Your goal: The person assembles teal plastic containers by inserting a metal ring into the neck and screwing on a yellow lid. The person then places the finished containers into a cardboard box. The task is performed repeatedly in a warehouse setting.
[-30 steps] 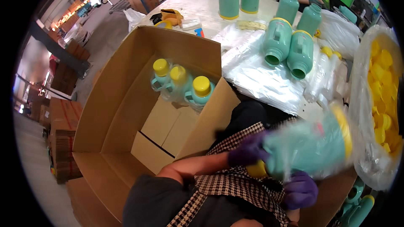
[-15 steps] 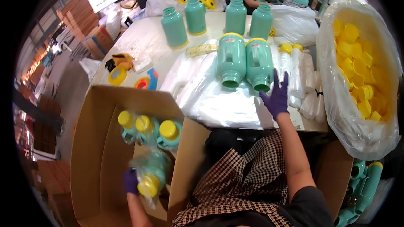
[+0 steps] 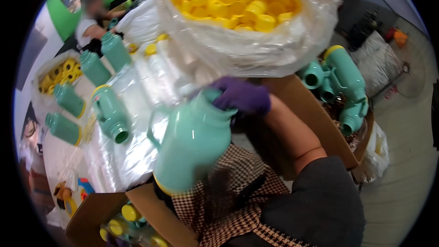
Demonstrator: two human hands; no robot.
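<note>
The bench (image 3: 64, 155) spread across the left side, white on top, with a person in a white top (image 3: 87, 29) at work beyond it. A cardboard carton at the right (image 3: 297, 98) held several teal bottles (image 3: 345, 68), lying jumbled at its far end. A 2nd carton, at the lower left (image 3: 155, 215), stood against the near edge of the bench; inside it sat bottles with yellow caps (image 3: 131, 212) (at least 3 caps showed, under clear wrapping). A large translucent bag (image 3: 274, 59), brimming with loose yellow caps (image 3: 238, 9), bulged at the top centre. A stack of clear plastic sheets (image 3: 119, 164) lay shining on the bench. Past it stood 4 open teal bottles (image 3: 69, 99), and on the stack 1 more teal bottle (image 3: 112, 114) lay on its side, mouth toward the wearer.

The held bottle (image 3: 192, 132), teal and uncapped, hung tilted in front of the checked apron (image 3: 233, 169), its neck up to the right, its yellow-rimmed base down to the left. The right grip (image 3: 242, 97), gloved in purple, was closed around that neck. The left grip (image 3: 118, 242) showed only as a purple patch beside the wrapped bottles at the lower edge; whether it grasped anything could not be told. Smallest was a yellow tape roll (image 3: 70, 206) on the bench's near left part.
</note>
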